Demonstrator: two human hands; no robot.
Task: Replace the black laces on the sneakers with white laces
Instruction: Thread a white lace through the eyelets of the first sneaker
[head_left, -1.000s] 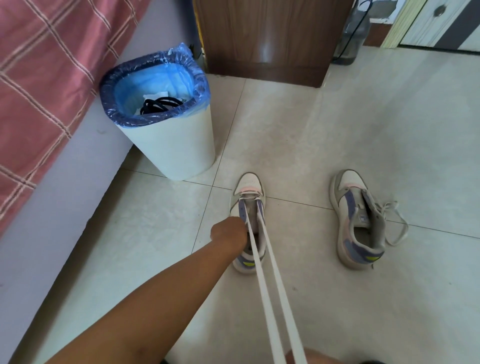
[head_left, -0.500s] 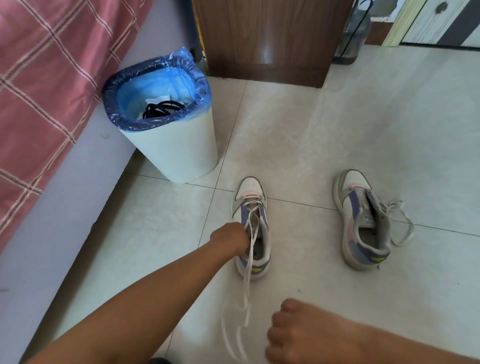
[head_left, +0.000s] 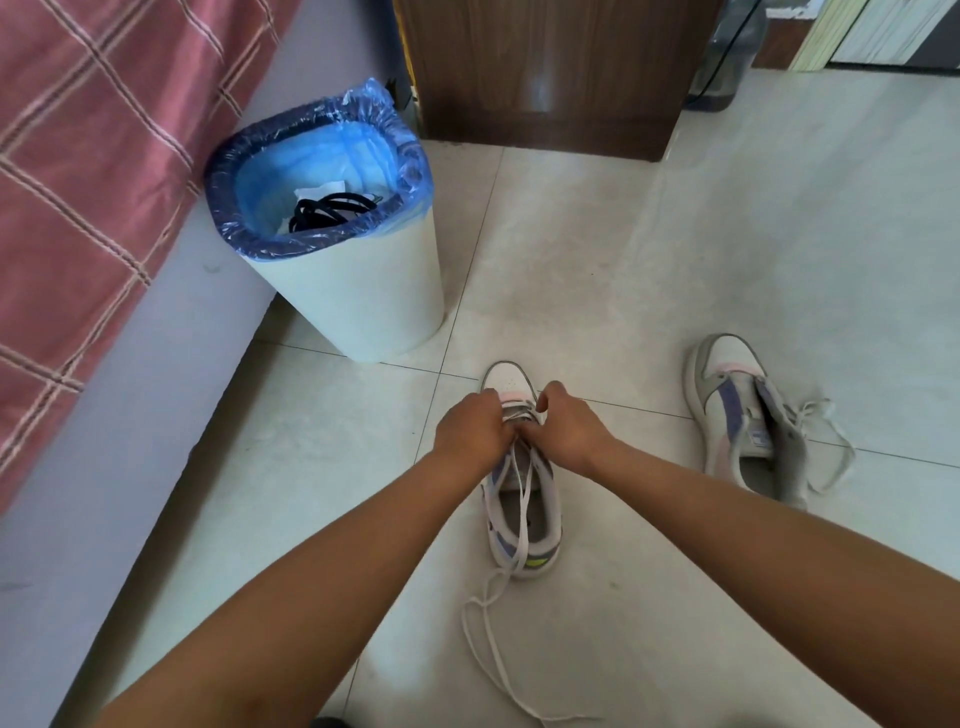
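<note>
Both hands, left hand (head_left: 470, 434) and right hand (head_left: 563, 431), worked the near sneaker (head_left: 522, 499) on the floor, fingers curled pinching the white lace (head_left: 519, 493) at the lower eyelets. Lacing step underway; next likely needed crossing ends upward. Black laces (head_left: 327, 208) lay in the bin (head_left: 343, 296); other sneaker (head_left: 748, 415) already laced.

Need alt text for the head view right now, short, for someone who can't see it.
Both hands, left hand and right hand, work a white lace at the front eyelets of the near sneaker on the tiled floor. A second sneaker lies to the right; black laces sit in the bin.
</note>
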